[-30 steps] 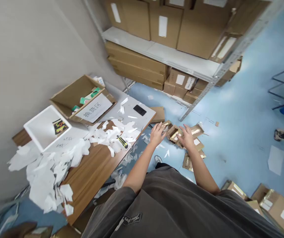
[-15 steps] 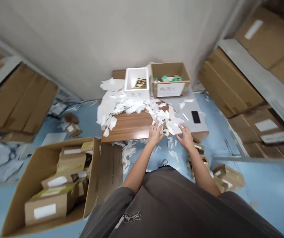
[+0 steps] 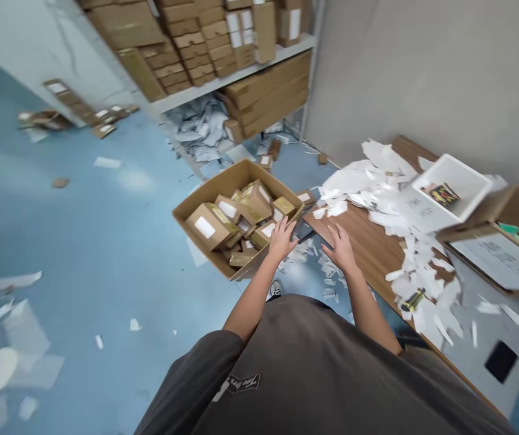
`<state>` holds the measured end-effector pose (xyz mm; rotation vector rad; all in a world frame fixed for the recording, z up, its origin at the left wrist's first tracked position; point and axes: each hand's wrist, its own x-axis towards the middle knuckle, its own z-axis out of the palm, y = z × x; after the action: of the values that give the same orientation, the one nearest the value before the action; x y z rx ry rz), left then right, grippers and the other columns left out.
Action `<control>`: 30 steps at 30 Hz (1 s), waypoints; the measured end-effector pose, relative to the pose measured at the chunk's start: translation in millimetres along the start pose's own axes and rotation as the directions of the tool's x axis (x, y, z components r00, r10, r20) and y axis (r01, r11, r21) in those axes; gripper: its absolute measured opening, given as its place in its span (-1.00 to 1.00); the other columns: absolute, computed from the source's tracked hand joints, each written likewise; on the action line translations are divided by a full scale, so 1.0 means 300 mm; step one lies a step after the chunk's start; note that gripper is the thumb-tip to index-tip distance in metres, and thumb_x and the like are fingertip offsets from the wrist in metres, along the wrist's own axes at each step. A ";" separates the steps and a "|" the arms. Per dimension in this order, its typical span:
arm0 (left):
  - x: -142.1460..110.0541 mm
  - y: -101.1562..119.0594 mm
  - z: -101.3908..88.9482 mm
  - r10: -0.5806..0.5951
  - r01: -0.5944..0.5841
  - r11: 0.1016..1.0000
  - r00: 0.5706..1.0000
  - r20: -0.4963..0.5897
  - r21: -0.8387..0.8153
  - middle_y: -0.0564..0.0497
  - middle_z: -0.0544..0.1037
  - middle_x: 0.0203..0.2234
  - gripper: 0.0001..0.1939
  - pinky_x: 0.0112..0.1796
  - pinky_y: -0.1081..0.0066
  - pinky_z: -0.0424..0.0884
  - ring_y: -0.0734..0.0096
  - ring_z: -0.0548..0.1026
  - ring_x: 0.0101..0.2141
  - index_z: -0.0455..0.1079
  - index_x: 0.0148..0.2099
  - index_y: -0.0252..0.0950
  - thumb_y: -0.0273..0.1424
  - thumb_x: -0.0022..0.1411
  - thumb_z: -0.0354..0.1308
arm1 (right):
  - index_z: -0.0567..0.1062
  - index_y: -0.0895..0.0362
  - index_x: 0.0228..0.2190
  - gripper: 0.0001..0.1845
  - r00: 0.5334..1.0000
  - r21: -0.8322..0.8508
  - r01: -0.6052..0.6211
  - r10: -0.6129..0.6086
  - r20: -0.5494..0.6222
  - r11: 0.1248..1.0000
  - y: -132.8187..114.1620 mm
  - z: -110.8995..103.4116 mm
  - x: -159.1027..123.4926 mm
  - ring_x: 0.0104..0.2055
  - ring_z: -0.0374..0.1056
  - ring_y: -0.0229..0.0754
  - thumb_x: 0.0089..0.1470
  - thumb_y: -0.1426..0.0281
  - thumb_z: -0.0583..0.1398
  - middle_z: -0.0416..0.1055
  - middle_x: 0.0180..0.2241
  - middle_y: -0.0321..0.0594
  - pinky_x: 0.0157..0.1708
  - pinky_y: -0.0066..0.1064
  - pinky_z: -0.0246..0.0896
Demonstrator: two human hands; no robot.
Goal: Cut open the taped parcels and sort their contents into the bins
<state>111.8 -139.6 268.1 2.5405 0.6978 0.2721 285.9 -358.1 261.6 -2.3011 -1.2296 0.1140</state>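
My left hand (image 3: 283, 240) hovers by the right rim of a large open carton (image 3: 205, 190), its fingers apart and nothing in them. Whether it touches the rim I cannot tell. Several small taped cardboard boxes (image 3: 205, 226) with white labels lie jumbled in the carton. Close to the left edge of the brown wooden table (image 3: 363, 241) is my right hand (image 3: 341, 249), fingers spread, holding nothing. Torn white paper (image 3: 354, 181) covers much of the tabletop. A small dark and yellowish object (image 3: 413, 299) lies on the paper, right of my right hand.
On the table stand a white bin (image 3: 431, 208) with a colourful packet inside and a labelled cardboard box (image 3: 504, 257). A black phone (image 3: 501, 361) lies near the front. Shelves of boxes (image 3: 200, 45) line the back. Paper scraps (image 3: 23, 338) litter the blue floor.
My view and body have turned left. Both hands have swung from the scraps and small object on the table towards the large carton of boxes. They stay open.
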 end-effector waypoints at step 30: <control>0.832 -1.067 0.071 -0.826 0.916 0.401 0.357 0.437 0.009 -0.26 -0.25 0.63 0.46 0.44 -0.37 0.00 -0.51 -0.29 0.56 -0.08 0.67 -0.21 0.44 -0.03 0.33 | 0.18 -0.04 0.52 0.10 0.750 0.137 0.391 -0.402 0.525 0.910 -0.183 0.846 1.336 0.64 -0.36 0.42 0.05 0.38 0.45 -0.34 0.64 -0.05 0.48 0.37 -0.01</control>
<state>193.7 222.9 103.4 1.5393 1.6282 -0.4921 399.9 88.6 136.8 -1.9864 -1.9689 0.6625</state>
